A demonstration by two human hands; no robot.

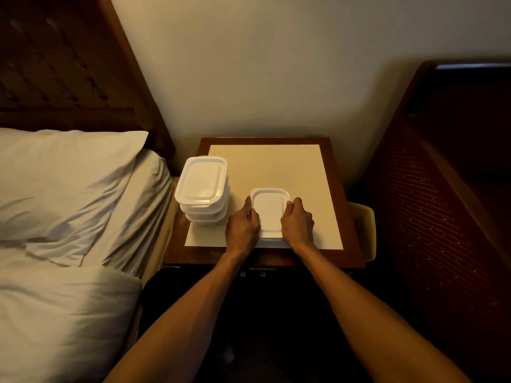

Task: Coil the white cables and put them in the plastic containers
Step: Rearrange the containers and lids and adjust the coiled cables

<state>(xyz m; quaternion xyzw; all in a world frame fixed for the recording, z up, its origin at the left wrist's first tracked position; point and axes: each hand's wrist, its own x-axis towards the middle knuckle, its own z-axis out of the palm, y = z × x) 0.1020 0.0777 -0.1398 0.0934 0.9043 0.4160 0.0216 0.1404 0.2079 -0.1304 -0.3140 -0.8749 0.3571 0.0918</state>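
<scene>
I see the pale wall [276, 64] filling the far side of the view. On the left lies the bed [83, 313] in white linen, with a dark wooden headboard [55, 64] rising at its far end. On the right stands a dark piece of furniture [442, 175] with a woven-looking face. A white pillow [63, 175] lies on the bed, just below the headboard. Between the bed and the dark furniture, against the wall, stands the small wooden table [351, 217]. A cream mat [276, 167] covers most of its top. A pale yellow object [366, 230] sits beside the table's right edge, though I cannot tell what it is. On the left side of the table, partly on the mat, is a stack of plastic containers [203, 186] with a lid on top; I count about four. Right of the stack and apart from it, near the front of the mat, sits a single container [269, 214] with its white lid on. My two bare forearms reach in from the near edge. The left hand [243, 226] grips the container's left side, with the thumb lying along the rim. The right hand [298, 223] grips the right side, and its fingers [291, 203] curl over the lid's edge. Both sets of fingers are narrow and hold the single container between them on the mat.
</scene>
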